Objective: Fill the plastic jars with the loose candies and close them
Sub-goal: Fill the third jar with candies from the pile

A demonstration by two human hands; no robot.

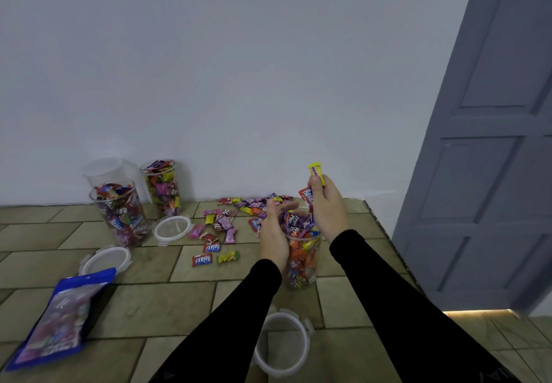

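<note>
Jars are nearly all filled, none closed yet, judging by the loose lids. Nearest, a round clear plastic lid (282,344) with snap tabs is lying on the tiled floor (149,302). Just beyond it, the left hand (273,233) is curling its grip around the rim of a clear cylindrical plastic jar (301,260), heaped with glossy, crinkly wrapped candies. The right hand (327,206) is pinching a yellow candy tube (316,173) and a red wrapper above it. Farther off, loose wrapped candies (221,227) are lying scattered, two more lids (171,228) are waiting, and filled jars (122,212) are standing by the white wall (239,69).
</note>
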